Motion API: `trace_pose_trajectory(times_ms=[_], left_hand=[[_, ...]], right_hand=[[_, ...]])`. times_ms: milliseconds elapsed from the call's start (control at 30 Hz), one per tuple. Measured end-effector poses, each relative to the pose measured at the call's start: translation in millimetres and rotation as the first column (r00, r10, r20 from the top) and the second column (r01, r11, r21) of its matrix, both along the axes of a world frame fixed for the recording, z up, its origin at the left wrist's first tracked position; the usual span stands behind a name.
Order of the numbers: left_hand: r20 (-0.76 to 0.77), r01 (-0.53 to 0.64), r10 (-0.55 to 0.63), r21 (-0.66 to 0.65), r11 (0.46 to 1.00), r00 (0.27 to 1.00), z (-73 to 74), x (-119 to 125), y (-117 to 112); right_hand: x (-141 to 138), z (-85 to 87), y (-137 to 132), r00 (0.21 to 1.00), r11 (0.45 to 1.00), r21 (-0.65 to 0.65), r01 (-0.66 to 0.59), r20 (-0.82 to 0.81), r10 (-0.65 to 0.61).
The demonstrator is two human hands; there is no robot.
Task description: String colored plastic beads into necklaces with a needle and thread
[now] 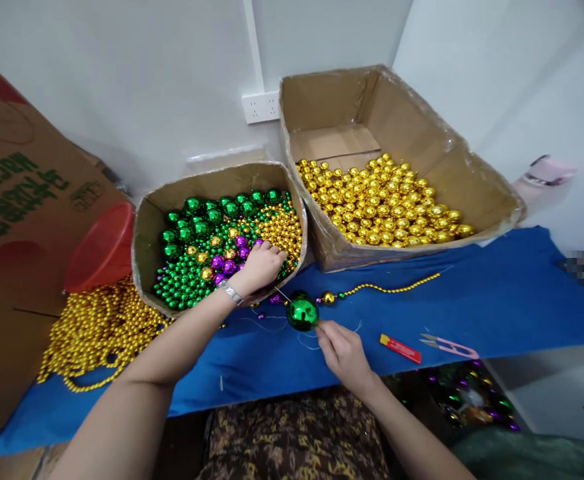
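Note:
My right hand is closed in a pinch at the lower right side of a large shiny green bead. A thin pale needle-like piece sticks out of the bead's upper left. My left hand reaches over the front rim of the smaller cardboard box. Its fingers curl down among purple beads and small gold beads; the fingertips are hidden. To the right of the green bead, a larger gold bead and a string of small gold beads lie on the blue cloth.
A bigger cardboard box holds gold beads. Gold bead strands are heaped by a red basin at left. A red and yellow cutter and pink thread snips lie at right. A tall carton stands far left.

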State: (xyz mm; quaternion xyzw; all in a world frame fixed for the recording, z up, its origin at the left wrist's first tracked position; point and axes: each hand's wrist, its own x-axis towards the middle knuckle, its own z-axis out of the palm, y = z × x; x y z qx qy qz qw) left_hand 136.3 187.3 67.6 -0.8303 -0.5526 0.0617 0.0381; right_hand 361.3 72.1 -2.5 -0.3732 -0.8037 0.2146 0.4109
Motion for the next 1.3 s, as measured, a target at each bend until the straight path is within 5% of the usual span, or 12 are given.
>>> trace_pose_trajectory(times_ms=[267, 533, 767, 933, 1000, 1067, 1133, 1200, 1300], left_hand=[[-0.056, -0.099, 0.093, -0.127, 0.987, 0.994, -8.4, 15, 20], [0.005, -0.179, 0.181, -0.118, 0.977, 0.983, -10.5, 17, 13], [0.184, -0.213, 0.230, -0.109, 0.971, 0.956, -13.9, 18, 11], [0.418, -0.187, 0.203, -0.078, 0.979, 0.885, 1.7, 9, -3], [0.679, -0.186, 0.213, -0.114, 0.976, 0.703, 9.6, 3, -16], [0.919, -0.132, 0.299, -0.273, 0.953, 0.259, 15.2, -2, -33], [0.877, 0.023, 0.437, -0.442, 0.897, -0.201, 17.5, -6, -50], [0.740, 0.148, 0.545, -0.534, 0.832, -0.395, 17.3, -8, -64], [0.644, 0.203, 0.576, -0.560, 0.803, -0.504, 14.4, -10, -76]], right_hand=[[2, 0.5, -3, 1.000, 1.000, -0.006, 0.023, 0.008, -0.023], [-2, 4.6, -8, 0.999, 1.000, 0.015, 0.026, 0.020, -0.026], [-1, 6.4, -11, 0.999, 0.999, 0.022, 0.046, 0.010, -0.047], [4, 10.6, -13, 0.995, 0.995, 0.027, 0.096, 0.002, -0.096], [6, 11.9, -13, 0.994, 0.994, 0.031, 0.109, 0.005, -0.109], [6, 12.6, -12, 0.994, 0.993, 0.033, 0.109, 0.013, -0.110], [4, 12.7, -11, 0.995, 0.994, 0.037, 0.098, 0.027, -0.099], [1, 12.6, -11, 0.996, 0.996, 0.048, 0.079, 0.044, -0.081], [-5, 12.6, -11, 0.996, 0.995, 0.079, 0.065, 0.061, -0.070]])
